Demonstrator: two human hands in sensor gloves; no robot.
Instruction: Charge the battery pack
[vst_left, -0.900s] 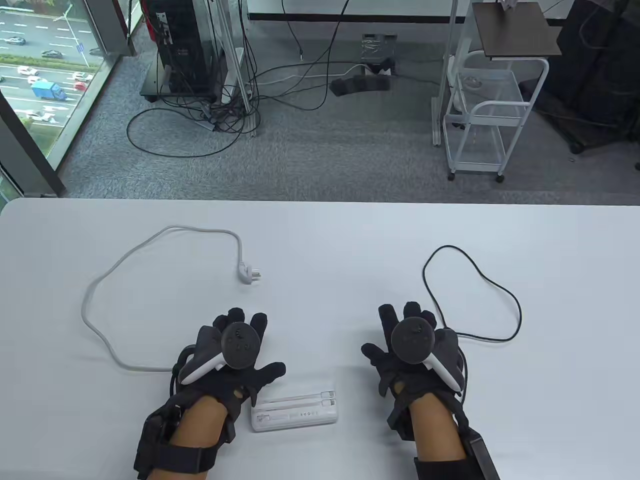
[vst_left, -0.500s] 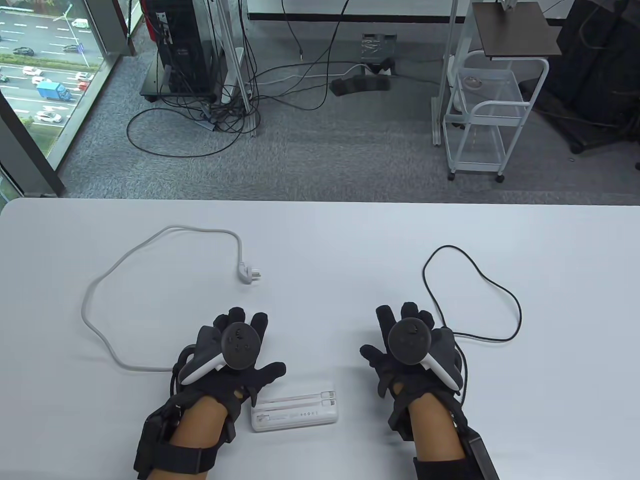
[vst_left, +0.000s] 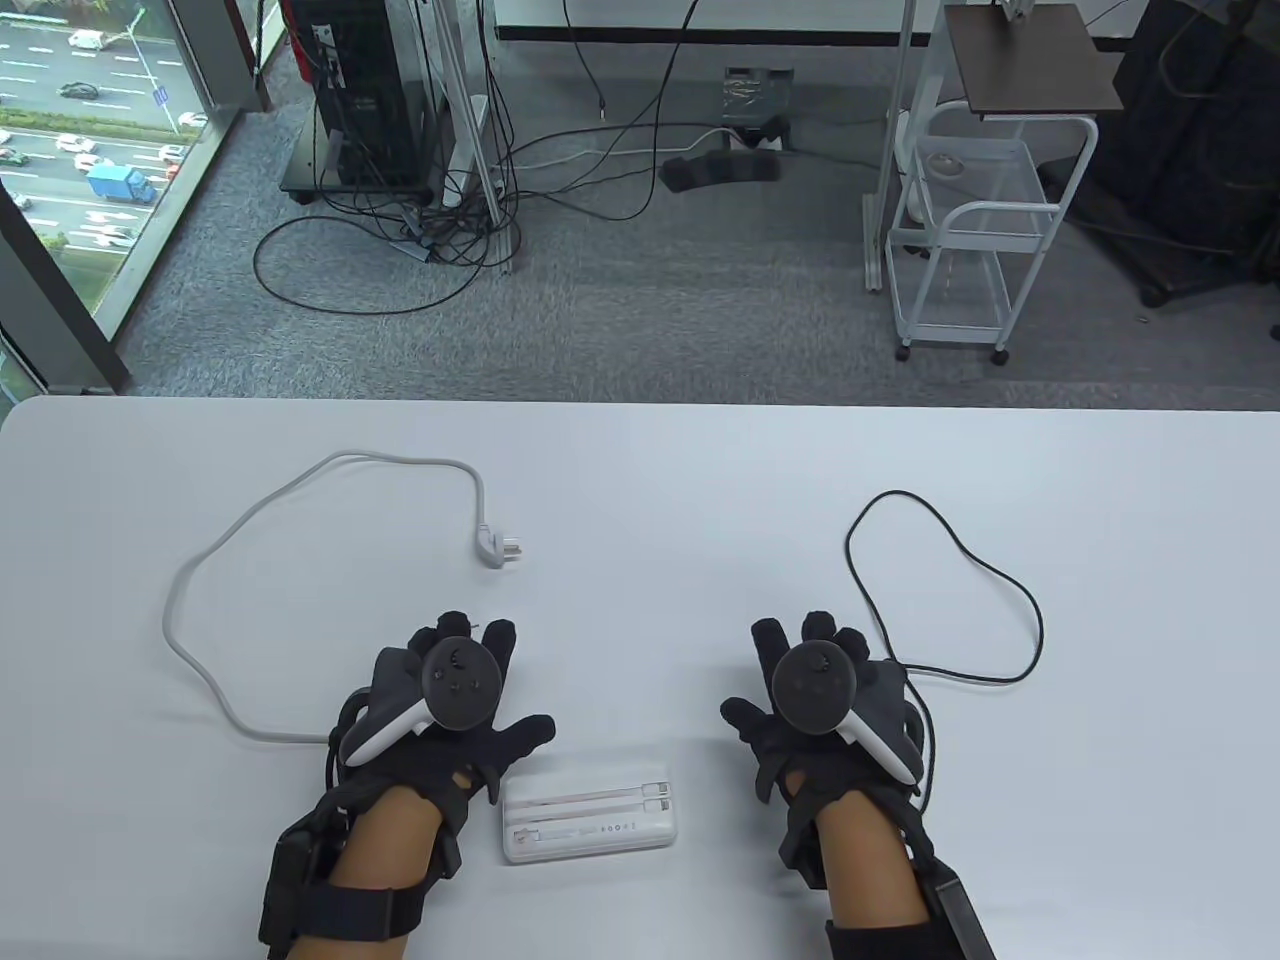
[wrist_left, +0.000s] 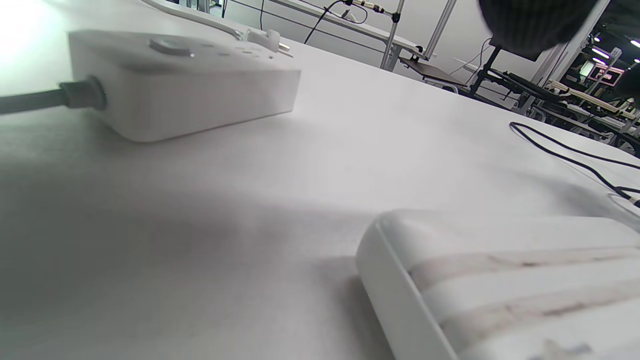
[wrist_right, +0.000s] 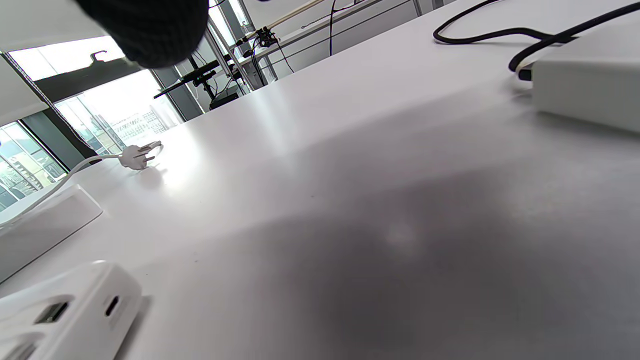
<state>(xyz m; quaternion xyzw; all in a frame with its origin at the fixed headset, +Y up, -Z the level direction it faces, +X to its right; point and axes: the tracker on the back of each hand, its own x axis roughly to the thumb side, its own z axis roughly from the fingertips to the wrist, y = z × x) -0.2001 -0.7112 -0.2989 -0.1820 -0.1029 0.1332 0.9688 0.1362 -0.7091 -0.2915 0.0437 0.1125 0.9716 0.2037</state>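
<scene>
The white battery pack lies flat near the table's front edge, between my hands; it also shows in the left wrist view and in the right wrist view, port end showing. My left hand is spread, holds nothing and covers a white power strip, which is hidden in the table view. My right hand is spread, holds nothing and sits over a white charger block with a black cable.
The power strip's white cord loops across the left half of the table and ends in a loose plug. The black cable loops at the right. Beyond the table's far edge are floor cables and a white cart.
My left hand has shifted a little to the left and away from the battery pack, uncovering its left end. My right hand has barely moved.
</scene>
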